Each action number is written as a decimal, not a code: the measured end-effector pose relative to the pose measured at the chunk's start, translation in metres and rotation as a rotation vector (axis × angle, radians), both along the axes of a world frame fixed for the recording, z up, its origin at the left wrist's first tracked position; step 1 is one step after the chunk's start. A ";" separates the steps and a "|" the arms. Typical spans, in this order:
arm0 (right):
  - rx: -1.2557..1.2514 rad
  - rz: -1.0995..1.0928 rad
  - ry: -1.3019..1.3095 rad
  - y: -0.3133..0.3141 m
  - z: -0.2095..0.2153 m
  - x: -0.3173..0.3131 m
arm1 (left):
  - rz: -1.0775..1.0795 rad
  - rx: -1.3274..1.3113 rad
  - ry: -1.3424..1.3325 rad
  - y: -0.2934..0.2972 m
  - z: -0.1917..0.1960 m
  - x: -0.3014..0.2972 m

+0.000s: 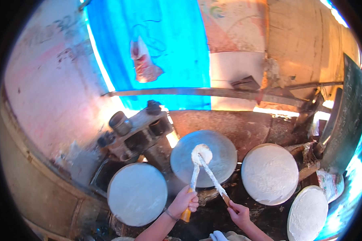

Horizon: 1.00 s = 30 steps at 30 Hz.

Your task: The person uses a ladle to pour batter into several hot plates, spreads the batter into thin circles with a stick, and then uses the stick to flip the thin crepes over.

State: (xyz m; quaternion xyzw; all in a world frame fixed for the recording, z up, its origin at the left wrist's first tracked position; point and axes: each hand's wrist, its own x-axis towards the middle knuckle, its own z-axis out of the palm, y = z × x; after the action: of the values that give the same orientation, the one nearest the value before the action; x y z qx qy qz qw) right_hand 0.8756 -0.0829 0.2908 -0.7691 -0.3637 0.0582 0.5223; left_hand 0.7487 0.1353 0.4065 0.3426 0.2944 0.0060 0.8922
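Hands around white-coated sticks, tips at a white patch, grey disc open to its rim

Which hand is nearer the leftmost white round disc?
Left. The left hand, gripping a yellow handle, is right of the disc; the right hand, holding a brown handle, is farther right.
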 end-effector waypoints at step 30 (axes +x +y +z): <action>0.128 -0.226 0.760 0.201 -0.041 0.090 | 0.114 1.415 0.437 0.206 -0.201 0.163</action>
State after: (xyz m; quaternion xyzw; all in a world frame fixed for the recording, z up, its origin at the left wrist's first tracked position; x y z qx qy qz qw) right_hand 0.9655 0.1180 0.2500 -0.6939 -0.0607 0.2579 0.6696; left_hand 0.9119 0.3411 0.2053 0.8131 0.4083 0.1720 0.3776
